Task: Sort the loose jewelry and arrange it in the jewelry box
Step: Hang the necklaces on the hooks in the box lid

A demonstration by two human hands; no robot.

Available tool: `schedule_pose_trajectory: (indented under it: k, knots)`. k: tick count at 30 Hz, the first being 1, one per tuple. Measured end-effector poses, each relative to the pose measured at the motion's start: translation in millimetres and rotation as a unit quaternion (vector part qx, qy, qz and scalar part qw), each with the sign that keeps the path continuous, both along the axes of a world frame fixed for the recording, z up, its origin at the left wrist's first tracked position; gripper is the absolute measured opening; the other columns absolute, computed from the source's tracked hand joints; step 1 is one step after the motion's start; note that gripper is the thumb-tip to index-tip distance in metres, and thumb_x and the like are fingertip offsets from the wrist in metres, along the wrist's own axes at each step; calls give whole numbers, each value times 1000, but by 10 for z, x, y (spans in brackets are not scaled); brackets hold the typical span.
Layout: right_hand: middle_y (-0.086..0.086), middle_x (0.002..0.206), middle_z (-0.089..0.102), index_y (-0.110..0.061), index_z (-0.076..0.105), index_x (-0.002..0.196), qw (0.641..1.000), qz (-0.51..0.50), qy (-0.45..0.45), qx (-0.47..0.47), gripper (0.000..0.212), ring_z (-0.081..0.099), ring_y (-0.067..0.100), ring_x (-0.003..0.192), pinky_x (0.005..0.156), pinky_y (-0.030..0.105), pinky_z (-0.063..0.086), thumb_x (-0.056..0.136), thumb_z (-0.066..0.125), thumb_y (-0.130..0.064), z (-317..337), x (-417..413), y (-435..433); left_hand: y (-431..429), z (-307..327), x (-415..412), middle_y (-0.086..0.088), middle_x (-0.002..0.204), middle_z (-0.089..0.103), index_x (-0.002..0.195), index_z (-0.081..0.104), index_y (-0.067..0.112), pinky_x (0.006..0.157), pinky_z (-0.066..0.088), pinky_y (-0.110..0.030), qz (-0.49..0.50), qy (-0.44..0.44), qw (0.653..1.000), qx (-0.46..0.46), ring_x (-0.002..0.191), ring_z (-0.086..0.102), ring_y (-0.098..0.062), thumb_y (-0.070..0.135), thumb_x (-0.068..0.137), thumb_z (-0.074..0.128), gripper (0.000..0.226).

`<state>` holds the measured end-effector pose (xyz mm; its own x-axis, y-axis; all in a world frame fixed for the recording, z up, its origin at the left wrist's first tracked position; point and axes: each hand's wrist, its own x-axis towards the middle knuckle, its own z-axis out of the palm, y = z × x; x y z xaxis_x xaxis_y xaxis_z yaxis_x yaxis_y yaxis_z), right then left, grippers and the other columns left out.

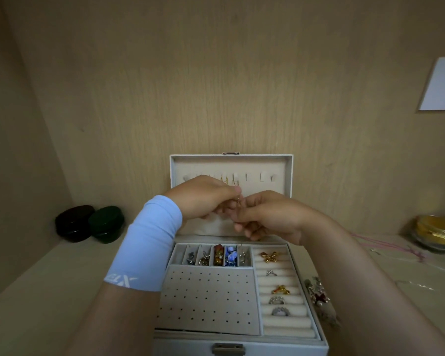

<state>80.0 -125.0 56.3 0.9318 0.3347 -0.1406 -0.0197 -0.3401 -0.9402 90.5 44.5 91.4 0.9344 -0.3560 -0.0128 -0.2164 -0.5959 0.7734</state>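
A white jewelry box [319, 327] stands open in front of me, its lid [289, 173] upright with a row of hooks. My left hand [203, 196] and my right hand [265, 217] meet in front of the lid and together pinch a thin chain [239, 201]. Gold chains [225, 180] hang from the hooks just behind my left hand. Small top compartments hold earrings [217, 255], among them blue ones [230, 256]. The ring rolls on the right carry several rings, with a gold bow ring [269, 256] at the top. The dotted stud panel [206, 299] is bare.
Two dark round tins [90, 223] sit at the left by the wall. A glass jar with a gold lid [437, 233] stands far right, with pink cord [385, 244] near it. Loose jewelry [319, 296] lies just right of the box. A paper sheet [442, 83] hangs on the wall.
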Motion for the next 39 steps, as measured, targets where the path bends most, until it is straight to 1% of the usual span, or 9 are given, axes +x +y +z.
schedule_pose_trajectory:
  k: [6,8,11,14,19,23,27,30,39]
  knots:
    - [-2,65,64,-12,73,83,994,-35,-27,-98,20,56,12,62,61,26,48,94,69,-28,55,-32,-60,21,-36,-19,-6,105,73,103,73,18,63,42,-25,-4,-15,1000,23,71,57,-9,33,97,53,26]
    - [-4,72,65,-18,78,84,981,-66,-82,-164,18,59,11,71,69,25,48,93,70,-31,97,-32,-92,34,-87,41,-15,104,72,101,69,10,58,43,-23,37,-24,999,16,70,59,-12,29,97,55,23]
    - [-6,91,71,-24,80,84,970,-85,-147,-172,14,62,8,93,81,26,47,91,71,-33,173,-43,-144,2,-187,73,-6,104,74,103,69,19,62,47,-25,18,-4,999,48,78,68,-15,30,98,56,18]
    - [-2,74,68,-15,79,83,963,-88,-174,-185,19,60,7,73,70,26,48,90,72,-32,229,-73,-182,-116,-269,73,-6,106,75,107,69,26,63,46,-27,-12,26,999,33,88,71,-27,27,98,55,17]
    - [-6,56,63,-11,75,73,956,-137,-223,-132,24,55,0,51,60,24,49,92,71,-26,241,-26,-199,-253,-326,12,-1,100,76,104,73,18,53,41,-20,-38,71,994,-73,69,64,-13,25,95,63,15]
    - [-9,55,62,-8,76,88,963,-143,-207,-96,19,55,-3,43,44,12,40,94,68,-23,263,-67,-202,-199,-320,22,-2,91,76,89,79,25,54,41,-18,6,33,998,-53,67,57,-10,32,87,72,11]
    - [-2,75,69,-16,76,97,973,-70,-128,-180,18,55,13,56,47,23,42,95,62,-28,254,-121,-235,-141,-231,12,13,78,73,93,78,19,44,37,-7,40,-14,995,-87,55,55,-1,24,85,75,9]
    - [-4,72,69,-20,74,90,985,-37,-98,-136,5,56,11,54,48,24,45,91,69,-21,187,-105,-189,-122,-183,2,12,67,71,88,78,17,46,39,-7,25,-37,994,-96,52,55,5,18,86,74,4]
    - [11,80,74,2,73,97,994,-63,-85,-11,15,58,15,51,45,25,50,92,70,-12,113,-37,-208,9,-87,-20,2,83,76,96,77,20,53,44,-8,10,-76,995,-69,68,67,-3,15,83,78,15]
